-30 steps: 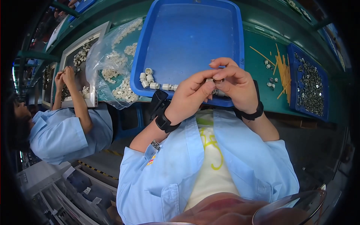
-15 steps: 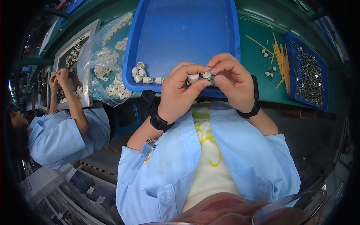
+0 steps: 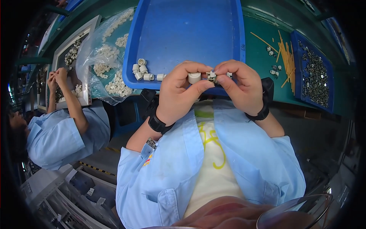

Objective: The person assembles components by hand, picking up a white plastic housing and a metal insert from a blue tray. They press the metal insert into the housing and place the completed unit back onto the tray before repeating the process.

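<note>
Over the near edge of the blue tray point(image 3: 187, 26), my left hand point(image 3: 179, 91) and my right hand point(image 3: 242, 86) meet, thumbs and forefingers pinched on a small white plastic part with metal bits point(image 3: 211, 76). Beside my left fingers is a larger white cylindrical cap point(image 3: 194, 78); whether those fingers touch it I cannot tell. Another white piece point(image 3: 229, 74) shows by my right fingers, partly hidden. Several white cylindrical caps point(image 3: 143, 70) lie in the tray's near left corner, and one more cap point(image 3: 161, 77) sits close to my left hand.
A clear plastic bag point(image 3: 89, 61) with heaps of white parts point(image 3: 118, 86) lies left of the tray. To the right are wooden sticks point(image 3: 288, 63), small parts point(image 3: 274, 71) and a blue bin point(image 3: 331, 91) of metal pieces. A co-worker's hands point(image 3: 59, 76) work at far left.
The small part has turned slightly between my fingers, and my right fingers have lowered and closed in around it. The tray's caps appear almost unchanged.
</note>
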`<state>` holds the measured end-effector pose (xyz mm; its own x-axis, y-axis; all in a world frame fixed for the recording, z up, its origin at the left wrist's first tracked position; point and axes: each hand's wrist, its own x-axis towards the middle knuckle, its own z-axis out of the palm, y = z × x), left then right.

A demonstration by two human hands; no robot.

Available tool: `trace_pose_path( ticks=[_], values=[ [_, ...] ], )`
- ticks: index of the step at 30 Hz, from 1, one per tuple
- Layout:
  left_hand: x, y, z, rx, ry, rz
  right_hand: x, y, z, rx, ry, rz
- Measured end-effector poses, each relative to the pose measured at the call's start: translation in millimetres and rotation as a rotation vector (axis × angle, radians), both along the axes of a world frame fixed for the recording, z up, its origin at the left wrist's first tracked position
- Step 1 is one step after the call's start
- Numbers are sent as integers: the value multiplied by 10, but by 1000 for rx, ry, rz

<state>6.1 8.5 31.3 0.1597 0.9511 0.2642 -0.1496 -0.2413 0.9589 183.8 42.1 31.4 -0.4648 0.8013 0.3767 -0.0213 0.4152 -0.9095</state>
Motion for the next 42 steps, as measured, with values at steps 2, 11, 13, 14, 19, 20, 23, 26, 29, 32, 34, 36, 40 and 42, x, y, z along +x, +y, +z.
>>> trace_pose_path(
  ticks=[2,11,13,14,19,20,23,26,29,32,34,36,40,42],
  values=[
    [21,-12,11,-44,-92,9,-21,-33,10,-42,3,-16],
    [33,-17,-3,-109,62,83,-35,-3,74,240,-70,-93],
    [10,-12,-15,-113,92,63,-46,10,98,291,-92,-104],
    [-6,-10,-20,-117,124,43,-51,24,110,311,-122,-121],
    [-2,-26,-1,-187,-13,-28,-45,58,114,252,-157,-124],
    [-3,-27,11,-189,-14,-28,-42,60,111,204,-143,-110],
    [-5,-28,51,-294,-126,-101,-21,57,61,99,-89,-88],
    [10,-18,62,-335,-129,-91,-18,42,49,102,-88,-86],
    [15,-25,49,-348,-114,-83,-22,33,73,213,-143,-102],
    [8,-33,4,-334,-82,-75,-24,38,104,100,-146,-62],
    [-13,-13,-59,-191,60,-76,-15,11,56,16,-103,-49],
    [-17,-12,-62,-120,131,-77,-6,-16,6,-147,-18,-20],
    [19,-32,-8,-263,44,-59,-9,-21,-10,-167,56,-2],
    [44,-42,-33,-200,3,-28,-6,-9,-24,-141,49,-3]
  ],
)
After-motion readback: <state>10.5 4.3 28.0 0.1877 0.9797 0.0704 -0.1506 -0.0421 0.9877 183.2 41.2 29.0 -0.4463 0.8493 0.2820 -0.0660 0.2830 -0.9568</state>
